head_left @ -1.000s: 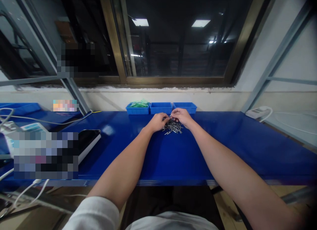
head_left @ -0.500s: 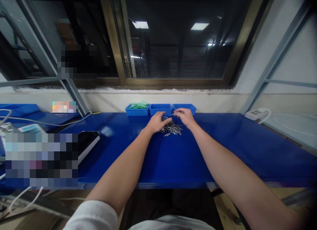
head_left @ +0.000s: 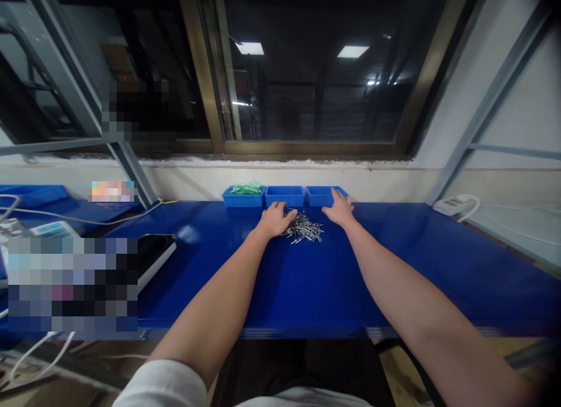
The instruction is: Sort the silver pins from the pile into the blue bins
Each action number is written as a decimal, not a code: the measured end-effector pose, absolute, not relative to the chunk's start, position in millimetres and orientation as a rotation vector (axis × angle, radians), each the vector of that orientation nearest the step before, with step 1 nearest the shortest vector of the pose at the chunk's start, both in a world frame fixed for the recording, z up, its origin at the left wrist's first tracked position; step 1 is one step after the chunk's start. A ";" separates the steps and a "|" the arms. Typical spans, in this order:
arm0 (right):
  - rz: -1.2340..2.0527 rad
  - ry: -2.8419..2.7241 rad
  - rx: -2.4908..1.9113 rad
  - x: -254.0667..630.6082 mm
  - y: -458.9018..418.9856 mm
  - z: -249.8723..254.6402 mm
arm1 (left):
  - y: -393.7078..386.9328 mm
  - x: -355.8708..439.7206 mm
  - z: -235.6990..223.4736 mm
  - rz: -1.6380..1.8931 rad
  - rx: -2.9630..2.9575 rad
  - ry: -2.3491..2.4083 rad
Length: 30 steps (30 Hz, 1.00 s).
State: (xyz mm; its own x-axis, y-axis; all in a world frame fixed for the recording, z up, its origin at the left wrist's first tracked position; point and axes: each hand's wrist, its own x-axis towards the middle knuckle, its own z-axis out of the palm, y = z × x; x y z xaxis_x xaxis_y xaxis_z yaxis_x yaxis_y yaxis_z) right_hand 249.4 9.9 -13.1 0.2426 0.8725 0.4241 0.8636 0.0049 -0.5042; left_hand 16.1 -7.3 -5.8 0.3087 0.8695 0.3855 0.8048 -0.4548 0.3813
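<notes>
Your left hand [head_left: 276,218] hides the near-left edge of the metal pile [head_left: 307,228], its individual pieces too small and tangled to count. Your right hand [head_left: 339,209] covers part of the right bin [head_left: 318,197], whose floor is out of sight. Coarse pixel blocks [head_left: 72,284] mask much of the dark-topped device [head_left: 164,244] at left; smaller blocks obscure a patch of the window [head_left: 315,103]. The green contents [head_left: 246,188] of another bin blur beyond identification. The frame crops your sleeve [head_left: 169,380], the far-left tray [head_left: 44,192] and the surface [head_left: 438,261].
</notes>
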 end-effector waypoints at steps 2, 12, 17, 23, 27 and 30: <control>0.026 -1.540 -1.913 253.4 11.5 -14.0 | -3.2 13.4 -6.8 0.813 2.415 1.646; 0.188 -1.652 -1.961 255.3 18.4 -16.4 | 9.1 1.7 -9.3 0.651 2.245 1.863; 0.053 -1.600 -1.884 250.2 10.9 -13.1 | 9.5 2.6 -11.5 0.635 2.293 1.805; 0.050 -1.765 -1.693 234.3 -1.5 -4.2 | 5.7 8.9 -15.3 0.569 2.432 1.594; 0.259 -1.983 -1.658 223.2 -6.4 -3.7 | 1.4 14.7 -17.9 0.483 2.490 1.534; 0.256 -1.986 -1.714 217.3 -7.4 -5.9 | 0.3 16.6 -18.6 0.433 2.522 1.522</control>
